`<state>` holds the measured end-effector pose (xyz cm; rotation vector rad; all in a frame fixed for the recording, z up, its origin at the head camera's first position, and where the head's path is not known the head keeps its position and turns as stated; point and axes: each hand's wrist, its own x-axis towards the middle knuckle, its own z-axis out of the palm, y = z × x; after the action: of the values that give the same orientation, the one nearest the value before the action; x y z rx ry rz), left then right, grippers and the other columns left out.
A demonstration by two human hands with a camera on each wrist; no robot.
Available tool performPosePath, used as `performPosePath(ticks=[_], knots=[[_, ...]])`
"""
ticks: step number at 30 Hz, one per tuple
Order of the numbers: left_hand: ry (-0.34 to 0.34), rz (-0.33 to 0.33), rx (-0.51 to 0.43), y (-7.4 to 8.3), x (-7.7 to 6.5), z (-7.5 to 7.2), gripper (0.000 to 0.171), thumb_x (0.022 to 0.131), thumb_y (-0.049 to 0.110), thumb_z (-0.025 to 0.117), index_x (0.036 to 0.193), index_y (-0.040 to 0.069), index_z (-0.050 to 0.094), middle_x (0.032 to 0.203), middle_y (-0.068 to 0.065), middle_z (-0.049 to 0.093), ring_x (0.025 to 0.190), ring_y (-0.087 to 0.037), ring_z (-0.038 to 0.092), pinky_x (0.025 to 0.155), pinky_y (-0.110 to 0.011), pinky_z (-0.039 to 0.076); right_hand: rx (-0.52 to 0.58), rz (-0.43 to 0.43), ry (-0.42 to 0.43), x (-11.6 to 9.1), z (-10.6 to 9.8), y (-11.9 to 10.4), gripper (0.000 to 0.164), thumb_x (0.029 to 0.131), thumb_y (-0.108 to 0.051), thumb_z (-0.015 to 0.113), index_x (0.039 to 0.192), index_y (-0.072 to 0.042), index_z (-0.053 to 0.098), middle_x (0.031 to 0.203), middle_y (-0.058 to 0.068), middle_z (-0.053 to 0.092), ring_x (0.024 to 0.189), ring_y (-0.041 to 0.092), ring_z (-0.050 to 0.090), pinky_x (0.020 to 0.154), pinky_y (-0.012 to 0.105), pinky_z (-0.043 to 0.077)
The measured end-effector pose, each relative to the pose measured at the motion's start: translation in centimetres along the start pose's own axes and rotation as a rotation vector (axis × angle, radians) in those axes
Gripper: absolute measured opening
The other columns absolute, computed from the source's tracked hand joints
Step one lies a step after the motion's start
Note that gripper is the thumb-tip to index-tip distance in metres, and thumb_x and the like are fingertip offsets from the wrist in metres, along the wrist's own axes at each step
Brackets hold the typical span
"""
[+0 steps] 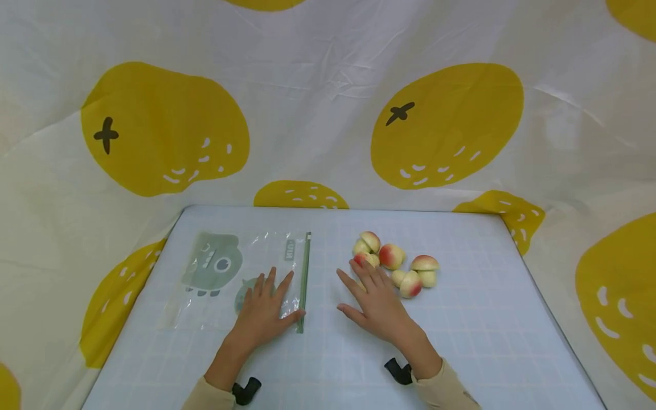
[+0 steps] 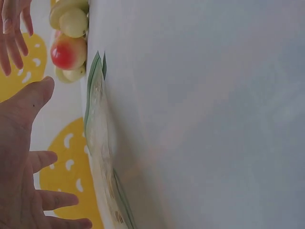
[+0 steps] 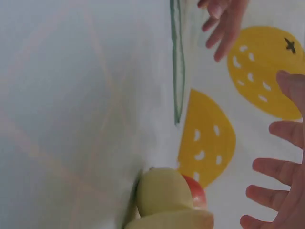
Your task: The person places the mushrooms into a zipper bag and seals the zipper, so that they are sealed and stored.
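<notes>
A clear zip bag (image 1: 212, 265) with a green cartoon monster print lies flat on the left part of the table. Its green zip edge (image 1: 307, 262) points toward the middle. Over the bag's right part hovers my left hand (image 1: 263, 312), fingers spread, with a gap below it in the left wrist view. To the right sits a loose group of mushroom-shaped pieces (image 1: 425, 263), cream with red-tinted caps. My right hand (image 1: 378, 302) is held above the near left side of this group, fingers spread and holding nothing. It hides part of the nearest pieces.
The white table (image 1: 487, 319) has a faint grid pattern. Behind it hangs a pale cloth (image 1: 318, 131) printed with large yellow fruit shapes, reaching down along both table sides. A black piece (image 1: 247, 391) sits at each wrist.
</notes>
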<state>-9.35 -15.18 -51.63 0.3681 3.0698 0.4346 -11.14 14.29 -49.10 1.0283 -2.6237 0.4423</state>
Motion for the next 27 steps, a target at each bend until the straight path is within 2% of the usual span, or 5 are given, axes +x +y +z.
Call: performPosePath(ticks=[4, 9, 18, 27], knots=[[-0.024, 0.01, -0.006, -0.1, 0.0, 0.2, 0.092, 0.086, 0.07, 0.061, 0.159, 0.021, 0.031, 0.159, -0.027, 0.026, 0.141, -0.054, 0.026, 0.102, -0.072, 0.031, -0.016, -0.046, -0.064, 0.5, 1.2, -1.0, 0.065, 0.098, -0.052, 0.057, 0.152, -0.017, 0.045, 0.154, 0.019, 0.039, 0.142, 0.046, 0.031, 0.11, 0.063, 0.028], [-0.03, 0.033, -0.016, -0.1, -0.1, 0.4, 0.089, 0.088, 0.068, 0.061, 0.158, 0.02, 0.034, 0.155, -0.027, 0.033, 0.137, -0.054, 0.033, 0.102, -0.069, 0.034, -0.019, -0.068, -0.17, 0.8, 2.6, -1.9, 0.065, 0.099, -0.054, 0.054, 0.154, -0.02, 0.042, 0.154, 0.018, 0.04, 0.14, 0.044, 0.034, 0.11, 0.06, 0.029], [-0.04, 0.06, -0.009, -0.3, -0.1, 0.7, 0.086, 0.089, 0.065, 0.062, 0.156, 0.018, 0.037, 0.151, -0.028, 0.039, 0.133, -0.052, 0.04, 0.1, -0.066, 0.039, -0.021, -0.016, -0.382, 0.9, 3.7, -3.0, 0.065, 0.1, -0.056, 0.051, 0.156, -0.026, 0.038, 0.158, 0.014, 0.035, 0.143, 0.041, 0.032, 0.111, 0.057, 0.03], [-0.085, 0.048, 0.001, -0.1, -0.1, 0.7, 0.081, 0.09, 0.062, 0.063, 0.155, 0.019, 0.039, 0.15, -0.026, 0.041, 0.135, -0.052, 0.036, 0.101, -0.066, 0.036, -0.021, 0.013, -0.518, 1.0, 4.2, -3.6, 0.064, 0.098, -0.06, 0.05, 0.156, -0.033, 0.038, 0.161, 0.013, 0.031, 0.145, 0.041, 0.028, 0.112, 0.061, 0.025]])
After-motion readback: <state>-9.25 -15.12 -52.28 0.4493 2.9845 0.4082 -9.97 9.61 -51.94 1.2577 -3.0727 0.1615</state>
